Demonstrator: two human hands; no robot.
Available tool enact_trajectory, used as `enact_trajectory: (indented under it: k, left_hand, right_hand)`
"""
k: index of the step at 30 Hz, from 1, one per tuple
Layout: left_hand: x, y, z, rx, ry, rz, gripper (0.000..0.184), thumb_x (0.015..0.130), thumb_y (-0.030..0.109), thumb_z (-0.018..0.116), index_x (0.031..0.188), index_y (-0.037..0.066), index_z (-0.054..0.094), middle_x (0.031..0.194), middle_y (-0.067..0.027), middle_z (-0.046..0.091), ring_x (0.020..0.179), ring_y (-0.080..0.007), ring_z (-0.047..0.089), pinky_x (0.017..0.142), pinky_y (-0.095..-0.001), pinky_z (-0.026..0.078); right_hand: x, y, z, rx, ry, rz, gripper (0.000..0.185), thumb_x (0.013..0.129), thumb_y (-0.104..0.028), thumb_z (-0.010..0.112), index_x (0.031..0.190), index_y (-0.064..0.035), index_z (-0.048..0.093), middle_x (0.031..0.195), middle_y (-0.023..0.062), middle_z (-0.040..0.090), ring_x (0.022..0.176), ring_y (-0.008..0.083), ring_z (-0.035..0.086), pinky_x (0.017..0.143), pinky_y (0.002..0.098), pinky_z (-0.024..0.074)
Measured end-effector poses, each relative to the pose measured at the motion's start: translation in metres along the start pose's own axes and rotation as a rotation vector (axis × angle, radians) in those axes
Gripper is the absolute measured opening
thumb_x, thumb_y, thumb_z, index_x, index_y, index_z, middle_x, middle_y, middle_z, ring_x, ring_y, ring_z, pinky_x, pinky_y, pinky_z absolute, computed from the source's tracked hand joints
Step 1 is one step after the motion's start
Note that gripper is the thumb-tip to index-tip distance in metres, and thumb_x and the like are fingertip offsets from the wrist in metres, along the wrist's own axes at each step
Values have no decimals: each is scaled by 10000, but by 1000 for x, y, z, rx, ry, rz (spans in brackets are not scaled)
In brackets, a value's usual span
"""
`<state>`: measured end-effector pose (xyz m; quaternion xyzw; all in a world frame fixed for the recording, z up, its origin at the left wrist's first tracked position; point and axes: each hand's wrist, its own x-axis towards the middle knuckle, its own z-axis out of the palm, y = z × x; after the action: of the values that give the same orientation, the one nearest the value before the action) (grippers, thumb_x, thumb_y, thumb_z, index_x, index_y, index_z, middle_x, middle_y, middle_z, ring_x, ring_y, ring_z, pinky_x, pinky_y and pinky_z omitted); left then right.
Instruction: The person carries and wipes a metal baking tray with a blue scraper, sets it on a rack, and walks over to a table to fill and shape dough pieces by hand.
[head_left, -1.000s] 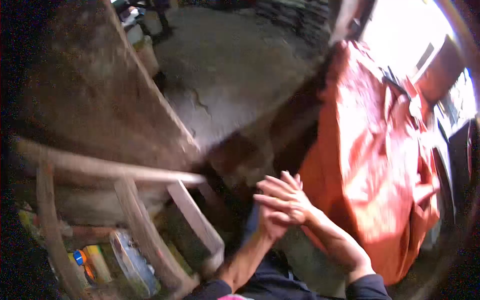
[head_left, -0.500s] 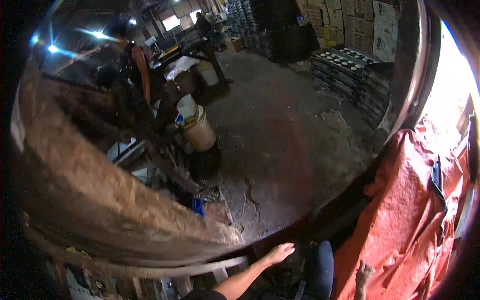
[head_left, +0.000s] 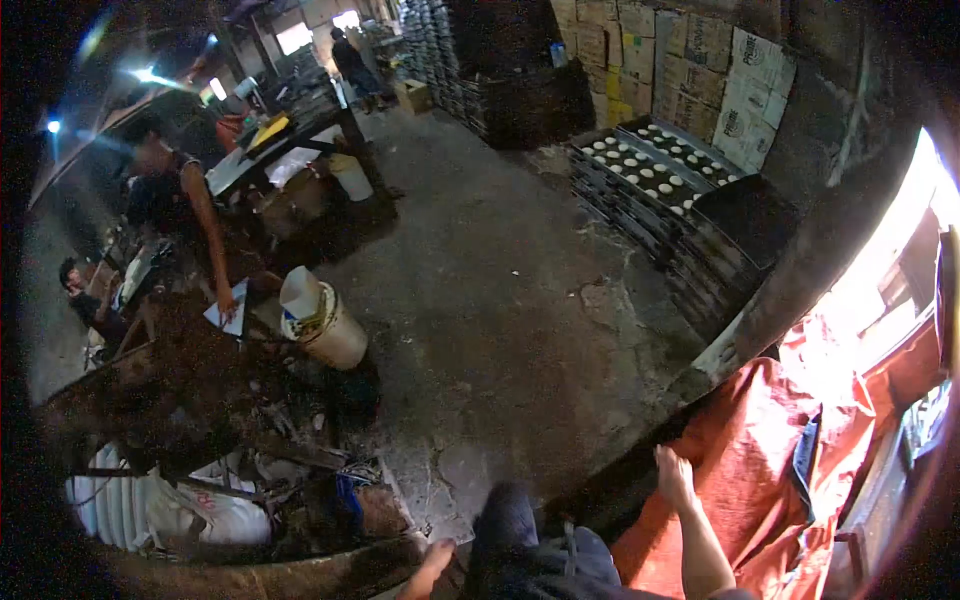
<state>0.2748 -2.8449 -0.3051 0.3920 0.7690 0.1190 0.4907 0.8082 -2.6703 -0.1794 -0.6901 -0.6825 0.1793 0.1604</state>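
My left hand [head_left: 435, 556] is low in the view beside my dark-clothed leg [head_left: 503, 525]. Its fingers look loosely stretched out, with nothing visible in them, though they are small and blurred. On the other side, my right hand [head_left: 677, 472] is raised in front of the red-orange tarp [head_left: 745, 450]. The right fingers are curled together and no object shows in them. I cannot tell whether that hand touches the tarp.
Stacked dark trays [head_left: 650, 180] with round pale pieces stand at the right, near cardboard boxes [head_left: 690, 50]. A white bucket [head_left: 335, 335] stands at left centre. One person [head_left: 195, 200] leans over a table; others are farther back. Concrete floor [head_left: 490, 300] runs between.
The view has shifted, bringing the trays and the person at the table into clearer sight. My left hand is lower and farther left; my right hand has risen in front of the tarp.
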Motion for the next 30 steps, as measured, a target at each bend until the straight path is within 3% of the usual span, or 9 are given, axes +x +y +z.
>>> enact_trajectory:
  k: [4, 8, 11, 12, 14, 17, 19, 21, 30]
  left_hand:
    - [46, 61, -34, -795, -161, -168, 286, 894, 245, 500, 1065, 33, 590, 761, -99, 613, 570, -181, 556, 483, -290, 424]
    - [134, 63, -32, -772, -179, -308, 331, 903, 238, 513, 1154, 24, 548, 796, -91, 570, 714, -213, 584, 553, -332, 464]
    - [195, 50, -30, 666, -329, 611, 283, 892, 277, 465, 946, 18, 565, 824, -138, 561, 766, -293, 586, 654, -418, 477]
    - [176, 61, -51, 408, -316, 368, 289, 889, 283, 462, 942, 18, 566, 826, -140, 563, 769, -297, 586, 657, -416, 477]
    - [189, 103, -87, 312, -325, 397, 301, 885, 294, 458, 934, 19, 570, 831, -145, 567, 776, -305, 585, 661, -413, 476]
    - [232, 172, -147, 160, -332, 677, 319, 879, 312, 451, 923, 21, 574, 838, -153, 573, 786, -318, 583, 667, -407, 474]
    - [335, 245, -180, -146, -543, -564, 343, 872, 331, 445, 915, 24, 593, 923, -191, 599, 836, -346, 590, 673, -427, 470]
    - [348, 306, -228, 341, 104, 166, 358, 873, 341, 473, 958, 23, 615, 992, -196, 622, 858, -335, 611, 694, -423, 475]
    - [485, 656, -331, -182, 57, 286, 403, 865, 317, 534, 1139, 26, 584, 911, -125, 648, 795, -208, 621, 732, -333, 480]
  right_hand:
    - [138, -70, -45, 399, 206, -65, 259, 914, -123, 423, 1120, 5, 516, 906, 181, 625, 781, 273, 648, 705, 353, 510]
    - [263, -81, 0, 377, -107, -117, 246, 903, -177, 512, 1071, -1, 540, 946, 151, 623, 794, 220, 646, 682, 307, 512]
    - [327, -96, 22, -17, 63, -444, 204, 875, -179, 513, 988, -25, 582, 823, 134, 615, 744, 261, 625, 656, 354, 501]
    - [358, -104, 20, -221, 171, -614, 190, 860, -180, 513, 947, -37, 604, 761, 125, 611, 719, 282, 614, 643, 377, 496]
    - [396, -119, 11, -254, -320, -126, 191, 846, -210, 501, 877, -63, 619, 710, 140, 582, 710, 315, 592, 641, 421, 478]
    - [413, -140, -34, 2, -311, -45, 267, 860, -296, 501, 774, -66, 606, 710, 152, 606, 683, 305, 602, 596, 423, 464]
    - [416, -125, -33, 183, -429, 281, 305, 852, -331, 518, 752, -57, 609, 673, 133, 619, 624, 270, 605, 522, 435, 446]
    - [401, -63, 8, 140, -544, 360, 318, 835, -345, 535, 738, -54, 617, 652, 122, 623, 581, 253, 598, 484, 442, 434]
    - [490, -82, 33, 111, -791, 410, 265, 734, -319, 595, 663, -64, 610, 636, 123, 609, 553, 275, 572, 482, 442, 431]
